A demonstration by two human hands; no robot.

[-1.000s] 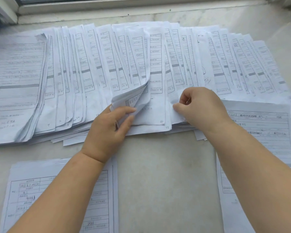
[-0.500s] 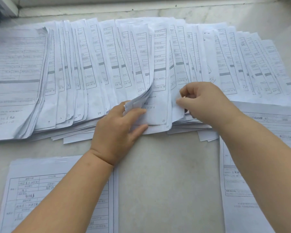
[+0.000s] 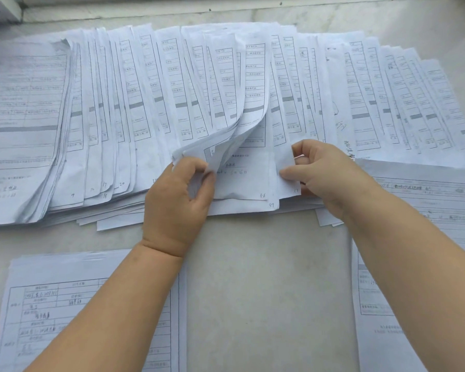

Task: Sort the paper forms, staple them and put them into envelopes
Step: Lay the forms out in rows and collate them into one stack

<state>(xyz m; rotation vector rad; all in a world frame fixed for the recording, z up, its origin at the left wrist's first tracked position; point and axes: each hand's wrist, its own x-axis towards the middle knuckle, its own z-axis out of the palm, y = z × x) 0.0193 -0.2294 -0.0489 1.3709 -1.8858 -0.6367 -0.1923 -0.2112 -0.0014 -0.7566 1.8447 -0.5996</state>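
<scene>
Nearest, on the pale stone-like desk (image 3: 266,291): a form stack (image 3: 91,304) at lower left under the left forearm, another stack (image 3: 414,264) at right under the right forearm. Between them, bare mottled surface. Farther in, left hand (image 3: 176,200), grip clamped on the curled-up corners of several lifted sheets (image 3: 226,140). Beside it, right hand (image 3: 320,173), grip pinched on the lower edge of a neighbouring sheet (image 3: 286,170). Beyond, a wide fan of overlapping forms (image 3: 360,103) spread across the desk, hand-numbered at the bottom corners, a thicker pile (image 3: 22,116) at far left. At the back, a pale ledge (image 3: 226,6) along the desk edge.
</scene>
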